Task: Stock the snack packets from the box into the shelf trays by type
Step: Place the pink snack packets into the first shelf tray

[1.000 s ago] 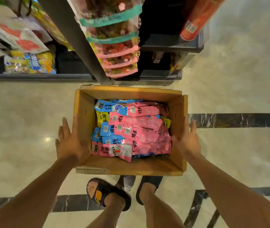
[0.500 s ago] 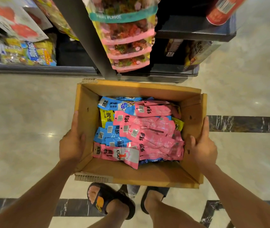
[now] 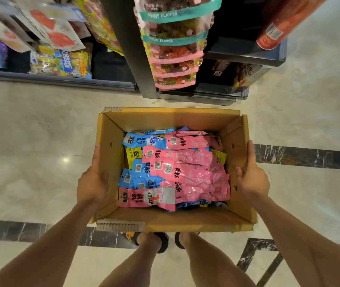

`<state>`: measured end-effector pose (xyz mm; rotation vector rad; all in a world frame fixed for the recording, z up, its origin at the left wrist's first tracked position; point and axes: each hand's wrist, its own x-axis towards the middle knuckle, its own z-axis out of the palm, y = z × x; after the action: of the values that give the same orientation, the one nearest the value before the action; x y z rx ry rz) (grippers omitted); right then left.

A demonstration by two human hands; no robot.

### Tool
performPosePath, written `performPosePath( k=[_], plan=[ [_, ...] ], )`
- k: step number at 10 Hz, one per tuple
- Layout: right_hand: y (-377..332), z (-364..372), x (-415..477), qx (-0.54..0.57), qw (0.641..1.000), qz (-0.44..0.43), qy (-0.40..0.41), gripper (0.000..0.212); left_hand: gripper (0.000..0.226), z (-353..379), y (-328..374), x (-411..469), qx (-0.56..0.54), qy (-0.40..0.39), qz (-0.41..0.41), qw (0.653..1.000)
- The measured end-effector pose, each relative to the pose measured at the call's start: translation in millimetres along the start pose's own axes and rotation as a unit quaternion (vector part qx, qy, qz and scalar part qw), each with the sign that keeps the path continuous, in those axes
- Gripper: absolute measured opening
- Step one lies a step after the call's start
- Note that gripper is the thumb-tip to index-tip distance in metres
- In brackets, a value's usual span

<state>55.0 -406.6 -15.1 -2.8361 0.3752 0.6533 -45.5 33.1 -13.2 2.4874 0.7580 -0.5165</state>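
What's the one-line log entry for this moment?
left hand: grips cardboard box left wall | right hand: grips right wall | contents: pink packets atop blue packets | shelf: ahead

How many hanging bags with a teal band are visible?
2. The upper teal-band bag hangs at the frame's top; the lower teal-band bag hangs just beneath it. More may be hidden above.

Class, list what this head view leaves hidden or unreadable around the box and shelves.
Head view:
- Box contents beneath the pink packets: covered by them.
- Box underside: hidden by the box itself, so lifted or resting is unclear.
- Shelves: upper part cut off by the top edge.
- Feet: mostly behind the box.
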Motion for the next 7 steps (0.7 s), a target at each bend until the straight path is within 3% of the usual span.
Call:
performPosePath(
  k=[4,7],
  plan=[
    [-105.3,-152.7,-134.9,-0.031,0.994,-0.099,-0.034,0.096,0.094,-190.6,-34.0,-150.9,-0.028,0.034,-0.060,0.997],
    [-249.7,-294.4,-232.9,-0.057,0.969,-0.237,-0.036,0.100,0.092,-363.3,-80.6,-263.7,-0.106,0.120,-0.106,0.982]
  ],
)
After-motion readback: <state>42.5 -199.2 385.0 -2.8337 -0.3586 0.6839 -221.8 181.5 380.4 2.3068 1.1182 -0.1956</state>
